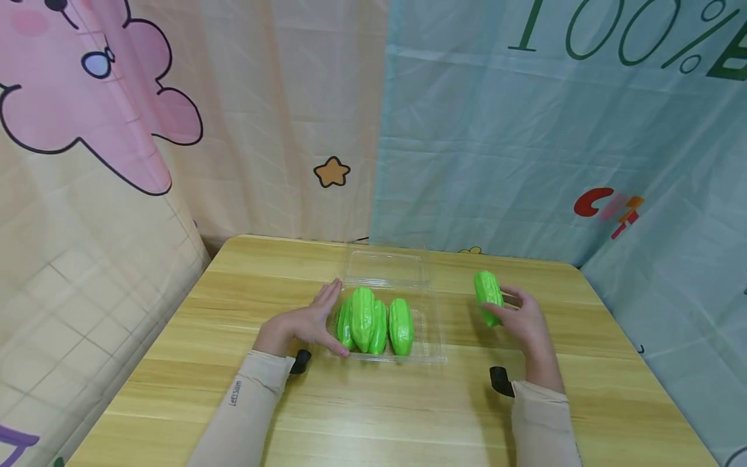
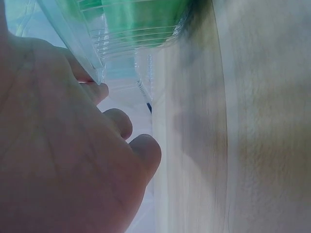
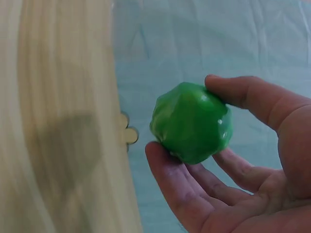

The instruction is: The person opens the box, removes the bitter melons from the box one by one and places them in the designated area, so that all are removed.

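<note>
A clear plastic clamshell tray (image 1: 430, 337) lies open on the wooden table (image 1: 192, 363), with three green ridged fruits (image 1: 376, 321) in it. My left hand (image 1: 312, 321) rests with straight fingers against the tray's left side (image 2: 82, 43); the green fruits (image 2: 136, 19) show through the plastic. To the right, my right hand (image 1: 522, 318) holds a fourth green fruit (image 1: 487, 295) above the table, pinched between thumb and fingers (image 3: 170, 160). In the right wrist view, that green fruit (image 3: 191, 121) sits in my right hand (image 3: 214, 126).
The tray's clear lid (image 1: 385, 269) lies flat behind it. Printed curtains hang close around the table: pink and cream (image 1: 117, 130) on the left, pale blue (image 1: 554, 143) behind and on the right. Black wrist-camera mounts (image 1: 500, 381) sit by both sleeves.
</note>
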A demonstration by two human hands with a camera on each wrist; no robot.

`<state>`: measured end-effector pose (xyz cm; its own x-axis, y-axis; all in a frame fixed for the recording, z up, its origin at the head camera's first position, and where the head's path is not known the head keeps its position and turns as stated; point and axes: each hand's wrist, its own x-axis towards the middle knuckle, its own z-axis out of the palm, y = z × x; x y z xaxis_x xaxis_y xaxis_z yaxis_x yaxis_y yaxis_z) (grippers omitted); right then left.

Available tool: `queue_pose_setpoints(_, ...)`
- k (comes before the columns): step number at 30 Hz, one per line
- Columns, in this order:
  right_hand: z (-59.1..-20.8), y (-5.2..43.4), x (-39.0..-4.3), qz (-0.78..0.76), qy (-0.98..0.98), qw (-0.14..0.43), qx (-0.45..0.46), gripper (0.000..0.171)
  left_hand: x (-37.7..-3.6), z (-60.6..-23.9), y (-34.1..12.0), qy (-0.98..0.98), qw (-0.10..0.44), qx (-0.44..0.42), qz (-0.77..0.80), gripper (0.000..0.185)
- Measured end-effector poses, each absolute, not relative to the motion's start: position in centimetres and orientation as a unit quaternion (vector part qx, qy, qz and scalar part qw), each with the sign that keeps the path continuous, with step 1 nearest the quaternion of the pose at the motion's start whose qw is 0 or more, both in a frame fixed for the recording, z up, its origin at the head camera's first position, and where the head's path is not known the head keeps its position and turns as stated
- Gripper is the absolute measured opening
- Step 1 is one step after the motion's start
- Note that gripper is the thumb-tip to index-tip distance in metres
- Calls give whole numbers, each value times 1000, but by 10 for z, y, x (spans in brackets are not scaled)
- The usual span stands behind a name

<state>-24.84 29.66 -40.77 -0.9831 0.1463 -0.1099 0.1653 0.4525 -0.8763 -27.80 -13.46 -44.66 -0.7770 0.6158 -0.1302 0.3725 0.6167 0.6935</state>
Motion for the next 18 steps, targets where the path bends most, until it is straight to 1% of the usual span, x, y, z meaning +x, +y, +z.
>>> queue_pose_setpoints(5,-416,310,-250,-501,857,16,123,79,-280,-448,-136,882,184,282,330,149)
queue_pose_setpoints(18,-437,352,-250,-457,873,17,171,74,-280,-448,-138,881,183,286,329,150)
